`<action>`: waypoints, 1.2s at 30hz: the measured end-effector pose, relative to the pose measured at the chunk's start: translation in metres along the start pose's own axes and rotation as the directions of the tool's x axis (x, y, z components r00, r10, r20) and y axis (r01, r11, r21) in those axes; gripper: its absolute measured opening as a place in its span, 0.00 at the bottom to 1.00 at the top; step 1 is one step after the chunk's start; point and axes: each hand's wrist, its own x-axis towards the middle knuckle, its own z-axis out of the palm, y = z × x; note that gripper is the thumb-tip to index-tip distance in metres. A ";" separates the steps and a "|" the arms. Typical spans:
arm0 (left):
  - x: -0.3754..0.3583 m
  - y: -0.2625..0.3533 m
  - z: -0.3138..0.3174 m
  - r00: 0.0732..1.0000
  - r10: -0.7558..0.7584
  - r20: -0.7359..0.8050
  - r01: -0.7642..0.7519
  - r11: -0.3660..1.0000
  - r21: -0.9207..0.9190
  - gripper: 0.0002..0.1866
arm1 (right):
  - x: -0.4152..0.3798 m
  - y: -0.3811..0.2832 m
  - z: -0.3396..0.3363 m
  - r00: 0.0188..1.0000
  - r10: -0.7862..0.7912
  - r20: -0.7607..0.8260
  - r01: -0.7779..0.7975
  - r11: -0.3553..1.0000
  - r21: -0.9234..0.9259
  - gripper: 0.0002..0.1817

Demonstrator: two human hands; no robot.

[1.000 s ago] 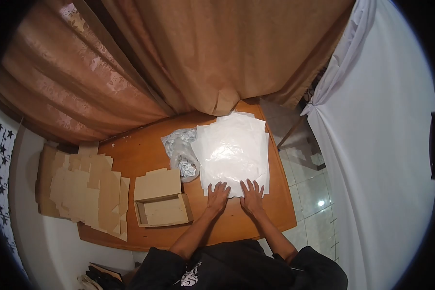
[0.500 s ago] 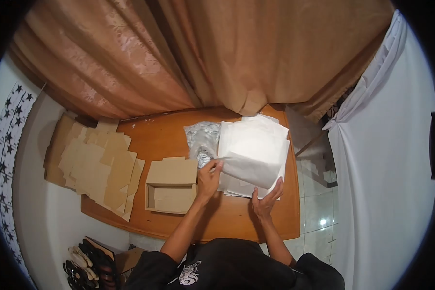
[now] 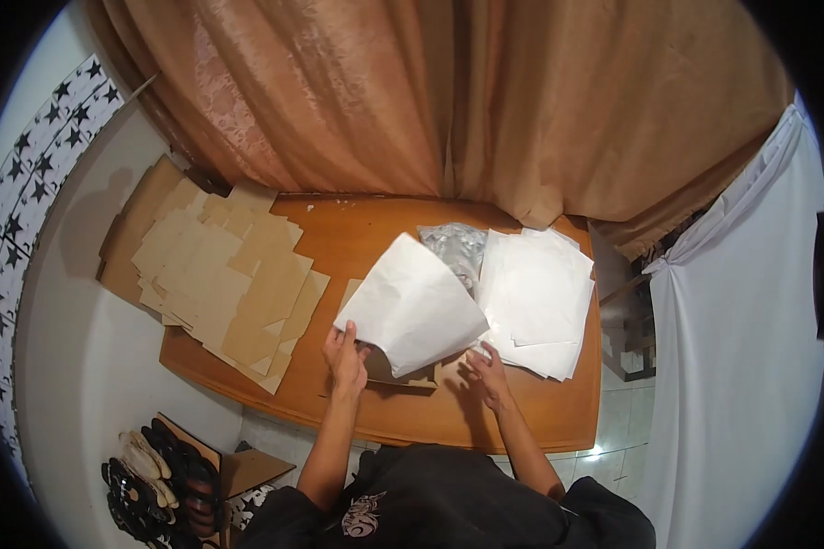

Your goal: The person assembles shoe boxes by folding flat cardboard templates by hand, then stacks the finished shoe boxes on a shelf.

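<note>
A white paper sheet [image 3: 414, 306] is held up over the open cardboard box [image 3: 421, 378], covering most of it. My left hand [image 3: 346, 359] pinches the sheet's lower left corner. Near the sheet's right corner is my right hand [image 3: 488, 373], its fingers spread and nothing seen in them. The stack of white sheets [image 3: 540, 297] lies to the right on the wooden table. Behind the held sheet, a clear plastic bag [image 3: 455, 245] with silvery contents touches the stack's left side.
Flat cardboard pieces [image 3: 220, 274] are heaped at the left of the table [image 3: 375, 215]. A brown curtain [image 3: 339, 101] hangs behind it, and a white cloth [image 3: 742, 320] hangs at the right. Shoes [image 3: 160, 480] sit on a rack at the lower left.
The sheet has been lifted off the stack and carried left over the box by my left hand. My right hand has let go of the paper's edge. The view has shifted left.
</note>
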 end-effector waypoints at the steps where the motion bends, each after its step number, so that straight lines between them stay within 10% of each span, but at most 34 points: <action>1: 0.002 -0.004 -0.016 1.000 -0.003 0.002 0.003 1.000 -0.009 0.15 | 0.001 0.002 0.014 1.000 -0.003 -0.004 0.003 1.000 -0.008 0.46; 5: 0.009 -0.007 -0.070 0.989 -0.105 -0.107 0.097 0.992 -0.075 0.13 | 0.008 0.026 0.044 0.993 0.109 -0.046 -0.112 0.993 -0.050 0.39; 8: 0.016 -0.012 -0.108 0.965 -0.239 -0.107 0.243 0.970 0.023 0.11 | 0.026 0.062 0.046 0.997 0.047 -0.064 -0.058 0.983 -0.177 0.40; 10: 0.022 -0.017 -0.130 0.948 -0.307 -0.083 0.315 0.944 0.096 0.12 | 0.027 0.075 0.060 0.894 -0.266 -0.362 0.118 0.916 -0.382 0.37; 14: 0.025 -0.018 -0.150 0.911 -0.410 -0.045 0.410 0.891 0.196 0.12 | 0.040 0.068 0.069 0.895 -0.226 -0.386 0.073 0.925 -0.373 0.34; 22: 0.042 -0.013 -0.167 0.886 -0.460 0.063 0.425 0.858 0.290 0.10 | 0.063 0.071 0.047 0.930 -0.317 -0.186 0.192 0.851 -0.489 0.29; 25: 0.044 -0.009 -0.167 0.886 -0.453 0.097 0.404 0.858 0.317 0.10 | 0.028 0.050 0.089 0.825 -0.398 -0.400 0.214 0.877 -0.431 0.26; 36: 0.059 -0.005 -0.188 0.908 -0.399 0.125 0.313 0.847 0.429 0.10 | 0.045 0.082 0.053 0.749 -0.540 -0.385 0.125 0.685 -0.718 0.30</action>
